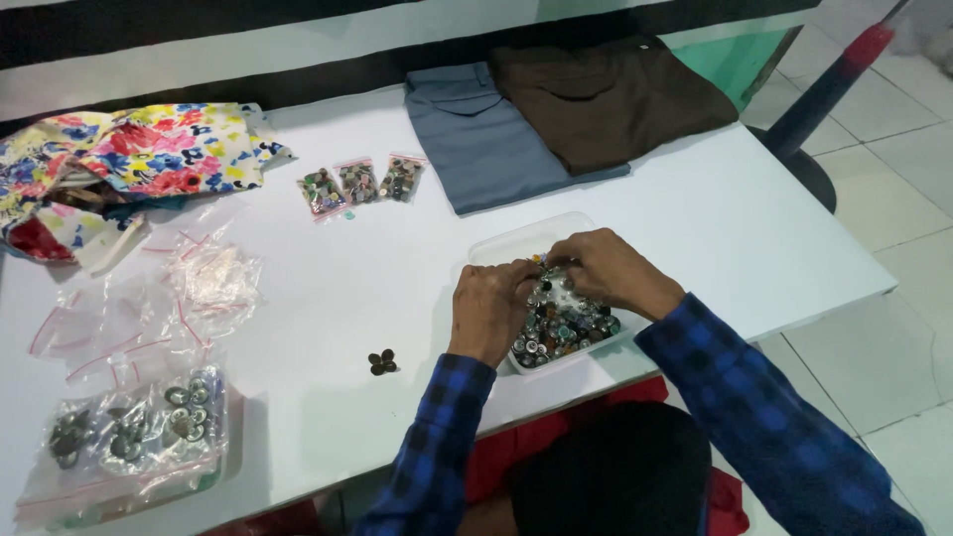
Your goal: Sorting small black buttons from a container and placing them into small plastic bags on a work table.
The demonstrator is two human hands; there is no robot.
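Observation:
A clear plastic tray (506,243) full of mixed metal buttons (561,326) sits near the front edge of the white table (695,228). Both my hands are over it. My left hand (491,303) rests on the tray's left side, fingers curled into the buttons. My right hand (613,270) reaches in from the right, fingertips pinched among the buttons at the tray's middle. Whether either hand has a button between its fingers cannot be made out. A small cluster of dark buttons (382,362) lies loose on the table to the left of the tray.
Three small filled zip bags (359,183) lie in a row behind the tray. Empty zip bags (149,308) and filled ones (134,422) lie at the left. A floral cloth (129,159) is at the back left; folded grey (476,139) and brown trousers (606,94) at the back.

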